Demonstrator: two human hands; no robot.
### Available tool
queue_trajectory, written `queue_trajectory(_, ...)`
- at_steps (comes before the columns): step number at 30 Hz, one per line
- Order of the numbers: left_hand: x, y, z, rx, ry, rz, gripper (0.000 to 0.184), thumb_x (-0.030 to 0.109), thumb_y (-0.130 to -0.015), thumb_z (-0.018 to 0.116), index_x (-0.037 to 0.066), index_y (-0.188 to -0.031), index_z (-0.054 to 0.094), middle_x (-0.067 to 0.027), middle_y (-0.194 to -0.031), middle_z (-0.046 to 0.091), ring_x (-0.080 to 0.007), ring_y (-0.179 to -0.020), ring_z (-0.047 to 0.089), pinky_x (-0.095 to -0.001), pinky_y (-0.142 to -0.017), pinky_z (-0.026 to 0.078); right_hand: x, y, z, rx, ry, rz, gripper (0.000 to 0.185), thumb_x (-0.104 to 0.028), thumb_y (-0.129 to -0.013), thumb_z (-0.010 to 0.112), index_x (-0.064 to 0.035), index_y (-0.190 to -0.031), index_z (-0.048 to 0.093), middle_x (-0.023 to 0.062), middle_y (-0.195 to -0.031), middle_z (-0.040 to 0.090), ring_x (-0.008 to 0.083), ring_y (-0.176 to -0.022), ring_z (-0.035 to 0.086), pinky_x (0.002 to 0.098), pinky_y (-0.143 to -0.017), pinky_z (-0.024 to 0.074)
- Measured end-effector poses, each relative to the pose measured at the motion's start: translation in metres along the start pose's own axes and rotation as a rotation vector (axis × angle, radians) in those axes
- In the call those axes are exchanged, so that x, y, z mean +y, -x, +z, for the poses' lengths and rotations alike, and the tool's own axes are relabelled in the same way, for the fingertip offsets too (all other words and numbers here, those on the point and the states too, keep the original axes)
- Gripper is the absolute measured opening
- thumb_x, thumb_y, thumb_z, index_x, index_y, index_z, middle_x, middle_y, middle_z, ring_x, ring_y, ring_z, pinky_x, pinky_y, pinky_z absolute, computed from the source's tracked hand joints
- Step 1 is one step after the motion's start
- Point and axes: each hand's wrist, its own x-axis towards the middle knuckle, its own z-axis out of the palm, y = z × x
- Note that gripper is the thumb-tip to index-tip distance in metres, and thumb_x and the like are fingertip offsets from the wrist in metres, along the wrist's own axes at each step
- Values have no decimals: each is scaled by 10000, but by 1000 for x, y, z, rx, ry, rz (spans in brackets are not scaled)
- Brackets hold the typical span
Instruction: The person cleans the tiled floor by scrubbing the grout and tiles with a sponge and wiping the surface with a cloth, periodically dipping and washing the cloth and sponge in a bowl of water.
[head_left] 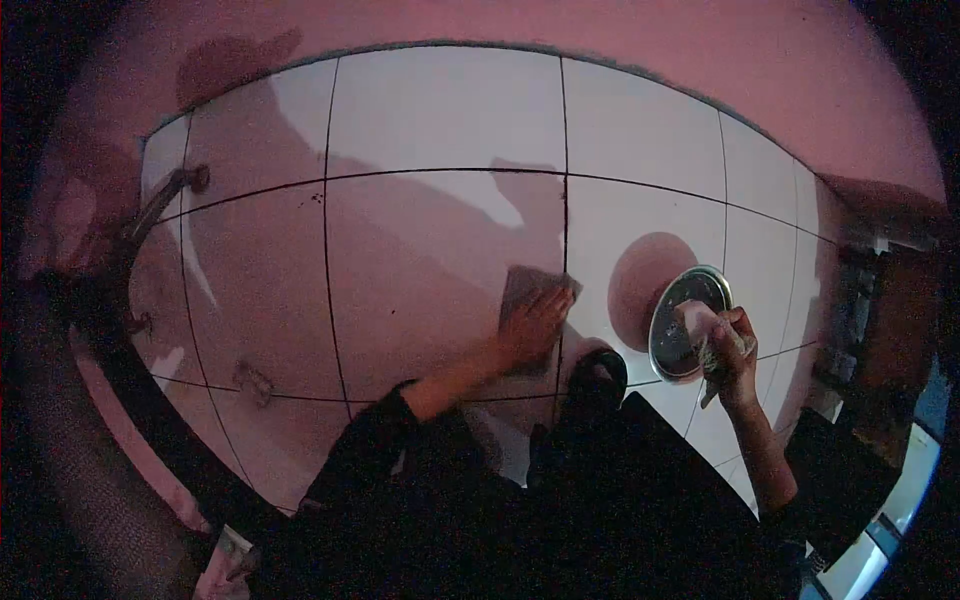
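My left hand [537, 325] is at the centre, with its fingers over a dark, flat, square piece [522, 285] that looks like cloth or a pad. Its material is hard to make out in the dim light. At the right, my right hand [735, 360] is closed around a crumpled pale cloth [700, 322] against a round, shiny-rimmed metal lid or shallow dish [672, 350]. The dish is tilted above the tiles, and the hand hides part of its inside.
White floor tiles [440, 110] with dark joints run up to a pink wall [600, 25]. My shoe [598, 375] shows below the left hand. Dark, cluttered furniture [880, 330] stands at the right. Shadows of both hands' objects fall on the tiles.
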Motion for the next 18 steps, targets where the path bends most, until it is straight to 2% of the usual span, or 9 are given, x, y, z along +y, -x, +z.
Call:
queue_trajectory(5,-21,4,-5,94,-86,-51,719,329,-800,568,13,-1396,318,-170,-1459,303,-312,-1358,267,-503,-1098,199,-7,-11,15,-42,98,31,260,-243,-855,647,-78,-966,478,4,-860,560,94,-773,548,257,-697,477)
queue_trajectory(7,-54,-13,-39,51,48,-337,575,248,-877,476,14,-1380,327,-174,-1456,295,-348,-1347,273,-511,-1099,176,3,-22,11,-69,93,53,286,-252,-840,670,-68,-986,508,23,-893,583,121,-823,567,283,-742,481)
queue_trajectory(9,-92,-17,-66,122,96,-540,608,247,-878,459,14,-1411,283,-177,-1474,264,-354,-1365,231,-521,-1100,181,15,-32,12,-89,82,72,314,-261,-824,692,-58,-1007,537,41,-925,606,149,-874,585,309,-788,486)
queue_trajectory(11,-136,-7,-78,328,-73,-553,675,265,-879,487,17,-1439,202,-169,-1496,209,-357,-1378,195,-527,-1110,140,20,-41,14,-104,189,-8,323,-257,-812,708,-61,-1008,543,37,-942,607,155,-895,578,312,-814,474)
queue_trajectory(12,-145,6,-84,328,-76,-553,675,265,-879,487,17,-1439,202,-169,-1496,209,-357,-1378,195,-527,-1110,140,19,-42,19,-105,188,-10,323,-257,-812,708,-61,-1008,543,37,-942,607,155,-895,578,312,-814,474)
queue_trajectory(13,-152,17,-91,362,-111,-651,697,256,-880,494,6,-1443,169,-180,-1499,185,-358,-1382,182,-528,-1113,122,16,-42,26,-125,213,-51,327,-247,-803,720,-62,-1009,545,36,-947,606,160,-905,574,310,-818,471)
queue_trajectory(15,-150,28,-98,396,-151,-753,720,248,-880,500,-4,-1447,135,-192,-1503,162,-358,-1386,169,-529,-1116,104,13,-43,39,-150,235,-94,333,-238,-793,732,-64,-1009,548,35,-952,605,165,-916,570,307,-821,468)
queue_trajectory(17,-126,46,-101,344,-250,-883,659,247,-885,493,-13,-1427,221,-240,-1469,229,-398,-1365,205,-513,-1107,146,11,-44,52,-263,254,-46,327,-220,-785,745,-64,-991,545,53,-954,602,161,-925,569,311,-835,463)
queue_trajectory(18,-108,50,-93,331,-135,-882,660,256,-880,497,-13,-1422,233,-246,-1466,230,-400,-1365,201,-510,-1109,141,10,-46,62,-269,250,-51,327,-220,-785,745,-64,-991,545,53,-954,602,161,-925,569,311,-835,463)
